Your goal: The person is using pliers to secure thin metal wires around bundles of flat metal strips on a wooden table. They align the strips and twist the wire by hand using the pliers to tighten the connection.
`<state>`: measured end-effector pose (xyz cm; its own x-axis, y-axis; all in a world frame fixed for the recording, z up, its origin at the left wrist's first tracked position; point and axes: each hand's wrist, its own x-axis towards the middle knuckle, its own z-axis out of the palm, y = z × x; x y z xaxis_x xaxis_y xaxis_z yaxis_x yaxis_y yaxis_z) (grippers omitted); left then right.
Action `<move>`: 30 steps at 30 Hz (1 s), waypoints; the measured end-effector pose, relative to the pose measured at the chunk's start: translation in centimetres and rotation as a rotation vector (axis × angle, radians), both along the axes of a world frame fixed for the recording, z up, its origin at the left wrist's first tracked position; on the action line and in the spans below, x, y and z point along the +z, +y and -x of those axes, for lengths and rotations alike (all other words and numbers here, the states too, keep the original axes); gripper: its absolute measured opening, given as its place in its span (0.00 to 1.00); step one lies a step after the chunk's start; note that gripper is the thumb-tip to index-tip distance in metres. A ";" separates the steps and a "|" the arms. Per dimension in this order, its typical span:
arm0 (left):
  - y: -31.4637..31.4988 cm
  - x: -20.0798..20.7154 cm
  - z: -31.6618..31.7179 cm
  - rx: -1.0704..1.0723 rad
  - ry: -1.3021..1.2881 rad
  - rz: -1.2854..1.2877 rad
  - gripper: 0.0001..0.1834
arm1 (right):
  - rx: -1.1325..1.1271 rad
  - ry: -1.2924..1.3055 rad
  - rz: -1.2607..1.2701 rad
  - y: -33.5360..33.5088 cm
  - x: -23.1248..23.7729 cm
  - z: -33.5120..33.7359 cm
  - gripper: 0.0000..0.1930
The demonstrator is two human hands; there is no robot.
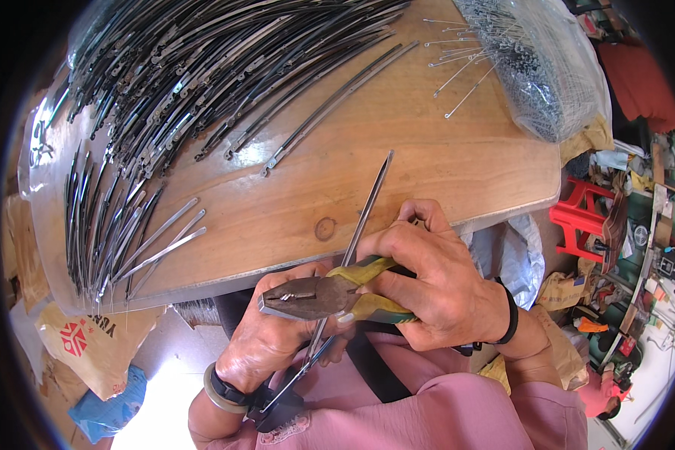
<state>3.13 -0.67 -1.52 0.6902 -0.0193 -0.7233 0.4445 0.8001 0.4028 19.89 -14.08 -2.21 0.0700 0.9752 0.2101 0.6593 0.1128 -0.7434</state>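
Note:
Combination pliers [307, 297] with yellow and green handles are gripped in my right hand [450, 289], their grey jaws pointing left across my other hand. My left hand [266, 337] is closed around a thin, dark metal rib [370, 201], like an umbrella rib. The rib slants from above the table edge down toward my lap, passing behind the pliers. Some of my left fingers are hidden by the pliers. Whether the jaws touch the rib I cannot tell. Both hands are in front of the wooden table's [427, 161] near edge.
A large heap of jointed metal ribs [202, 82] covers the table's far left. A smaller bundle of strips [112, 232] lies nearer. Thin looped wires [457, 52] spill from a clear plastic bag [555, 82] at the far right. A red stool [577, 217] stands beyond the table's right end.

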 end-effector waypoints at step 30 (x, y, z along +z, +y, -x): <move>-0.6 0.1 0.6 0.064 0.061 0.078 0.09 | -0.126 -0.293 -0.006 0.0 2.0 -1.2 0.11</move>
<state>2.49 -1.27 -1.46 0.6465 -0.0342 -0.7621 0.4132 0.8555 0.3121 21.13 -14.12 -0.22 0.1262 0.9613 0.2450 0.8544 0.0202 -0.5193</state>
